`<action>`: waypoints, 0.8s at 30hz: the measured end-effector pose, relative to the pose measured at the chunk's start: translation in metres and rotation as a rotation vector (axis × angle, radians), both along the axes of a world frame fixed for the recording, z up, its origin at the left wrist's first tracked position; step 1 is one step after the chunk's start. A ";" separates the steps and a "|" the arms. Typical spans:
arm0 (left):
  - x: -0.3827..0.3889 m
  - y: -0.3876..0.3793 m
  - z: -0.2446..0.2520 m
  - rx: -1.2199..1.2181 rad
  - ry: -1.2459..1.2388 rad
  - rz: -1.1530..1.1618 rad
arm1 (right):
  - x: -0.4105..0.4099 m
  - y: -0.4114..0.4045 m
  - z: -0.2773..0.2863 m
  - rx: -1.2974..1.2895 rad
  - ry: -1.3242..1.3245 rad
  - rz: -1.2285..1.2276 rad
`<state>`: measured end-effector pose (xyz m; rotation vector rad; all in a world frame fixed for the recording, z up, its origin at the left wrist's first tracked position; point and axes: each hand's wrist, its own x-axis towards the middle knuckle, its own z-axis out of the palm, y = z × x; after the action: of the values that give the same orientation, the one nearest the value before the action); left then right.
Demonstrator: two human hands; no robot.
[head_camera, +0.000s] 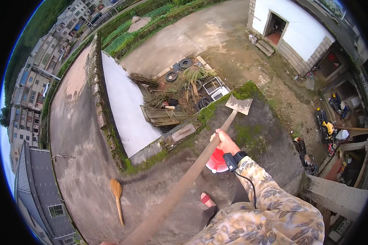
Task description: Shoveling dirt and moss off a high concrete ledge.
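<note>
My right hand point(225, 142) grips the wooden shaft of a long-handled shovel point(184, 183). Its flat, pale metal blade point(240, 104) rests against green moss point(248, 89) at the corner of a concrete roof slab. Only a sliver of my left hand point(108, 243) shows at the bottom edge, beside the near part of the shaft; its grip is hidden. Below my right hand stands a red plastic container point(216, 161) with a white rim, partly covered by the hand and shaft. A straw broom point(116, 196) lies on the roof to the left.
The mossy roof edge point(202, 118) drops to a yard holding tyres point(185, 63), brushwood point(155, 99) and wooden boards point(164, 115). A low mossy parapet point(102, 119) runs along the left. Motorcycles point(326, 127) stand below right, near a concrete beam point(337, 193). My sandalled foot point(208, 199) is on the slab.
</note>
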<state>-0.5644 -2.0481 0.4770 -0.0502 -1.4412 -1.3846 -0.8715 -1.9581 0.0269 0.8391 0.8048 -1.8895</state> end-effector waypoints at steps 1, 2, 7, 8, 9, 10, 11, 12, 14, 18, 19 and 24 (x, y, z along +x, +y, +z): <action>0.016 0.006 0.000 0.019 0.010 0.044 | 0.016 0.007 -0.006 -0.071 -0.055 0.004; 0.030 0.010 0.002 0.027 0.013 0.048 | 0.036 0.009 -0.003 -0.037 -0.123 -0.026; 0.084 0.009 0.022 0.087 0.146 0.045 | 0.109 0.014 0.016 -0.006 -0.300 -0.077; 0.083 0.008 0.023 0.091 0.145 0.037 | 0.113 0.017 0.026 0.010 -0.273 -0.059; 0.076 0.010 0.021 0.108 0.155 0.018 | 0.109 0.018 0.028 0.026 -0.246 -0.034; 0.067 0.010 0.016 0.126 0.165 -0.002 | 0.094 0.017 0.021 0.028 -0.247 -0.036; 0.053 0.014 0.005 0.121 0.160 0.015 | 0.076 0.018 0.011 0.033 -0.225 -0.021; 0.035 0.016 -0.008 0.072 0.169 0.041 | 0.056 0.013 0.002 0.025 -0.203 0.001; -0.026 0.019 -0.034 0.033 0.134 0.075 | -0.040 0.010 -0.025 0.023 -0.114 0.047; -0.166 -0.005 -0.047 0.091 0.023 0.042 | -0.205 0.010 -0.053 -0.077 0.071 -0.075; -0.166 -0.007 -0.045 0.098 0.026 0.022 | -0.202 0.001 -0.059 -0.150 0.127 -0.136; -0.083 0.000 -0.020 0.007 0.116 -0.017 | -0.059 -0.022 -0.008 -0.008 -0.050 -0.029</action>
<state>-0.6473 -2.0478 0.4571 -0.1365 -1.3417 -1.3785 -0.9309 -1.9806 0.0188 0.8936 0.7581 -1.8887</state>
